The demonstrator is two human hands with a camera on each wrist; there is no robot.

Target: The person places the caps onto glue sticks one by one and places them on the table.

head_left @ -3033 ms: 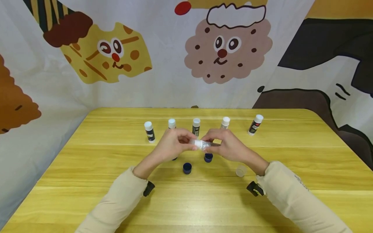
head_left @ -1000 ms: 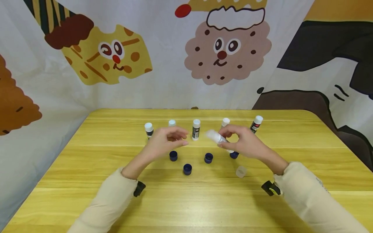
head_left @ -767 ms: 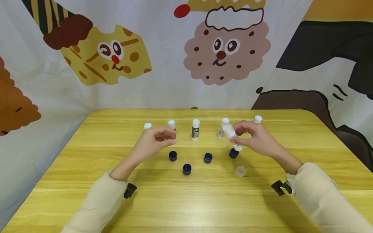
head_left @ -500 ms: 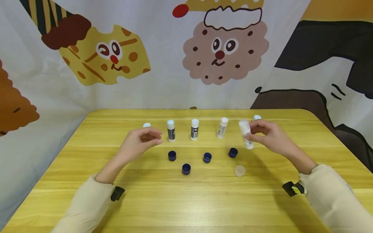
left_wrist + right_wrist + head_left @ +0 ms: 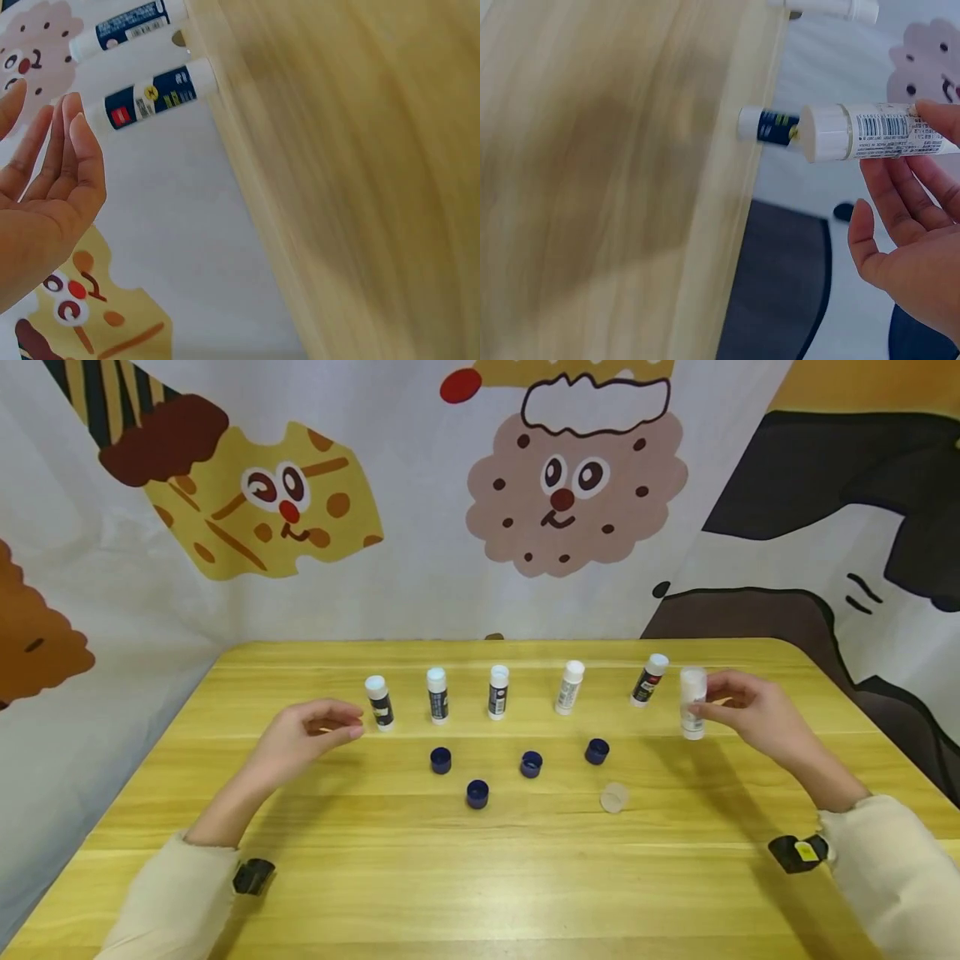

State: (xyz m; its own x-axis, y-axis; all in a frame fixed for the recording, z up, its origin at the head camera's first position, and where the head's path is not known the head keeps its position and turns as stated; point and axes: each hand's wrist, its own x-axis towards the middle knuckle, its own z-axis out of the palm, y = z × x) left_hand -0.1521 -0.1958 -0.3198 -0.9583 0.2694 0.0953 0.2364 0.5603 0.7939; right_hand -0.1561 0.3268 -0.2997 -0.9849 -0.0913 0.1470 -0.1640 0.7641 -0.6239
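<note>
My right hand [image 5: 757, 714] pinches a white glue stick [image 5: 692, 693] with a printed label, holding it upright near the table's right side. In the right wrist view the thumb and fingers grip this glue stick [image 5: 889, 133] by its upper part, and its base seems to hang above the tabletop. My left hand [image 5: 300, 735] holds nothing, its fingers loosely bent. It hovers beside the leftmost dark-labelled glue stick [image 5: 379, 703], apart from it. In the left wrist view the same glue stick [image 5: 154, 97] shows a blue label behind the fingertips.
More glue sticks stand in a row: two dark-labelled ones [image 5: 438, 696] [image 5: 498, 692], a white one [image 5: 569, 687] and a black-labelled one [image 5: 649, 680]. Several dark blue caps [image 5: 477, 794] and a translucent disc-like piece [image 5: 614, 797] lie on the wooden table [image 5: 480, 877]. A printed cloth [image 5: 420, 593] hangs behind.
Both hands held the white glue stick at the middle; the left let go and moved left. My right hand carried the glue stick rightward past the row and turned it upright.
</note>
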